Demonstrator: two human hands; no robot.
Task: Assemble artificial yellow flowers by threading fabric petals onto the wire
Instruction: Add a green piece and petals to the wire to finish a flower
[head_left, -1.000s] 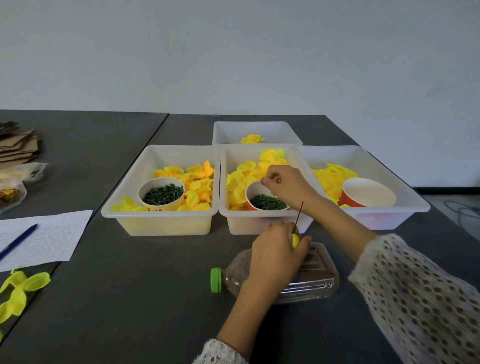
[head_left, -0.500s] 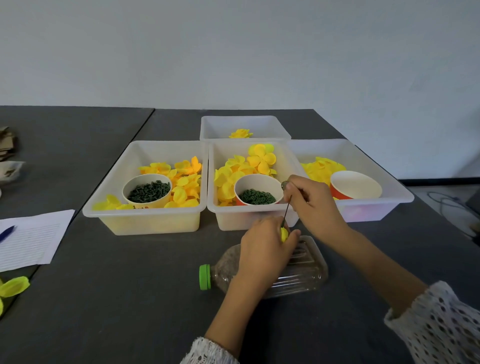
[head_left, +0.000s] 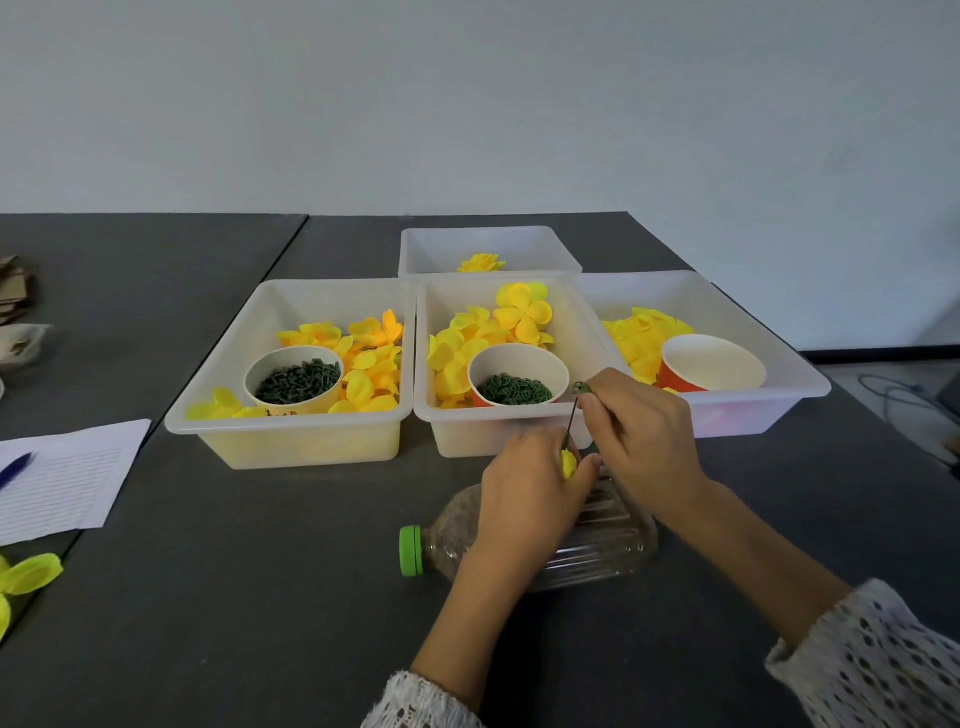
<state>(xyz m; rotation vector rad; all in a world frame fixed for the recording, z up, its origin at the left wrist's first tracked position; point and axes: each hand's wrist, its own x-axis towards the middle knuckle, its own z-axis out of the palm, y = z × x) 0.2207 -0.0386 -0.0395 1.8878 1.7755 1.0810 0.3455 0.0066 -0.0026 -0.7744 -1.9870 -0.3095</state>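
Left hand (head_left: 524, 493) grips yellow petals (head_left: 569, 462) on the wire (head_left: 571, 418), keeping it upright and steady. Right hand (head_left: 639, 441), at its 2 o'clock, pinches a green ring (head_left: 580, 387) at the wire tip, likely to thread it. Bottle (head_left: 571, 540) lies underneath.

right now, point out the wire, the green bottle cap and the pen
wire (head_left: 571, 415): head view, mid-shaft between the hands
green bottle cap (head_left: 410, 550): head view, cap's side
pen (head_left: 14, 468): head view, blue barrel
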